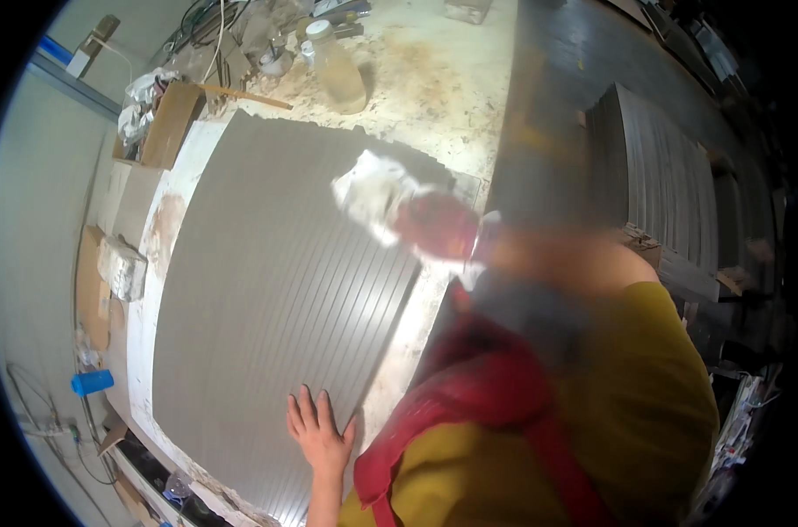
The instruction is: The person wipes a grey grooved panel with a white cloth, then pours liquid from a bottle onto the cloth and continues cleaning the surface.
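Observation:
A large grey panel (241, 246) with fine parallel grooves lies on the worktable in front of me. My left hand (322, 436) rests near the panel's close right edge, fingers spread and pointing away from me. Over the far right part of the panel, my right hand (438, 227) is closed on a crumpled white cloth (373, 195). That hand and its forearm are smeared by motion. Whether the cloth touches the panel, I cannot tell.
A cloudy bottle with a white cap (339, 75) stands beyond the panel, near tools and clutter. Along the left side are a cardboard box (172, 123), a white wrapped block (122, 268) and a blue cup-like object (92, 381). Stacked panels (654, 176) stand at right.

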Demonstrator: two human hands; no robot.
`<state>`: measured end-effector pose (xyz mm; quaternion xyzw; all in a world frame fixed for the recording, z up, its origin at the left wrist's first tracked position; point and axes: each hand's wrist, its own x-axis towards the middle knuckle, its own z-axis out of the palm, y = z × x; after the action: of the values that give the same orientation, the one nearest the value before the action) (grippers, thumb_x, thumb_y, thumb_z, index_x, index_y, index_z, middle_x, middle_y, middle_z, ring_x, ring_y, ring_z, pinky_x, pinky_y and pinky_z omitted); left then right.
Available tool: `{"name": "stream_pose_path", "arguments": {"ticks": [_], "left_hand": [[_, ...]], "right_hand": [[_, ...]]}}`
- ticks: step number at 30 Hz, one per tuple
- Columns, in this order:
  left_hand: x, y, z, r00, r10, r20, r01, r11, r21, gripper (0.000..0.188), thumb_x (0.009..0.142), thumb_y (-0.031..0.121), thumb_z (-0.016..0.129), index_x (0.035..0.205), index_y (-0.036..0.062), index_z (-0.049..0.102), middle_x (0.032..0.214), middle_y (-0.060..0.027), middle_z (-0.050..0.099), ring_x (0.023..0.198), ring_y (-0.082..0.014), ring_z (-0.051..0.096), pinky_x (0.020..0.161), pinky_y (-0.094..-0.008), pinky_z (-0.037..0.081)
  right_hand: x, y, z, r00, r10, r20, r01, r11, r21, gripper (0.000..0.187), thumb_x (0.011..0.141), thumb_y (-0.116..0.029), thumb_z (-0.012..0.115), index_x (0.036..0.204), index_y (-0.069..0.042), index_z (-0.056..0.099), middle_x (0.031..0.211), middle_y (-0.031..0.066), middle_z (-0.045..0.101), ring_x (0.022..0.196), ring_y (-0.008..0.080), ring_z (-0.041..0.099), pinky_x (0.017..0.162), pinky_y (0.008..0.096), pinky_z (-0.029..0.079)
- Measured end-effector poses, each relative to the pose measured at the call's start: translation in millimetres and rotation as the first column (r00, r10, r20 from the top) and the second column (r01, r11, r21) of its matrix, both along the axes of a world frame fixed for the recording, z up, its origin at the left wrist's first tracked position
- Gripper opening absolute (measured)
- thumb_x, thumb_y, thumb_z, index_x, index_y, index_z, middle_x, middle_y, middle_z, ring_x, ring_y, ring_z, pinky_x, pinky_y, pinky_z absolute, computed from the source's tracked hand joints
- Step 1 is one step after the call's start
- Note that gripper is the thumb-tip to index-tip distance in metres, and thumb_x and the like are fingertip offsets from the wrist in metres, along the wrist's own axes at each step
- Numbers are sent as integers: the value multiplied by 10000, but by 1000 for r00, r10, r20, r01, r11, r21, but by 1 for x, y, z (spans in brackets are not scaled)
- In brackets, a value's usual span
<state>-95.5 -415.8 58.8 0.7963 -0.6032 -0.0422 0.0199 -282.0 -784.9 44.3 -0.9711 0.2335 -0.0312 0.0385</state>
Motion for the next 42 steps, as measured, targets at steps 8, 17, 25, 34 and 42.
{"name": "stream_pose_path", "arguments": {"ticks": [8, 17, 25, 34, 42], "left_hand": [[-3, 2, 1, 1000, -24, -10, 24, 1000, -15, 684, 703, 360, 713, 1268, 47, 488, 1414, -220, 352, 1305, -460, 288, 1023, -571, 252], [0, 4, 6, 1000, -19, 13, 19, 1000, 22, 697, 707, 355, 712, 1282, 39, 477, 1406, -219, 360, 1296, -470, 290, 1028, -563, 249], [0, 1, 3, 999, -3, -51, 1, 999, -38, 668, 686, 323, 738, 1274, 105, 508, 1420, -172, 367, 1296, -439, 313, 1026, -544, 268], [1, -5, 4, 997, 35, -69, -38, 998, -46, 822, 645, 312, 785, 1316, 13, 417, 1440, -166, 340, 1334, -396, 286, 1065, -523, 233], [15, 73, 5, 965, 242, -97, -245, 969, -22, 961, 617, 366, 793, 1362, -11, 317, 1440, -233, 287, 1339, -413, 256, 1078, -536, 191]], "right_hand": [[-82, -117, 24, 816, -471, 336, 457, 881, 125, 271, 905, -260, 473, 1025, -58, 607, 996, 191, 636, 919, 315, 626, 827, 410, 476], [33, 32, -13, 933, 30, 360, -158, 930, 332, 183, 887, -194, 539, 986, -49, 589, 890, 128, 632, 847, 255, 631, 798, 374, 497], [-25, -114, 34, 851, -356, 387, 305, 934, 189, 263, 913, -270, 495, 989, -42, 602, 917, 178, 621, 877, 316, 607, 797, 402, 472], [75, 56, -20, 889, 333, 313, -343, 939, -24, 479, 850, -407, 520, 1168, -52, 566, 1289, 186, 483, 1139, 324, 520, 1044, 436, 336], [118, 73, 5, 894, 340, 291, -384, 917, 108, 342, 839, -274, 569, 1096, -48, 580, 1132, 179, 572, 1084, 269, 553, 960, 389, 437]]}}
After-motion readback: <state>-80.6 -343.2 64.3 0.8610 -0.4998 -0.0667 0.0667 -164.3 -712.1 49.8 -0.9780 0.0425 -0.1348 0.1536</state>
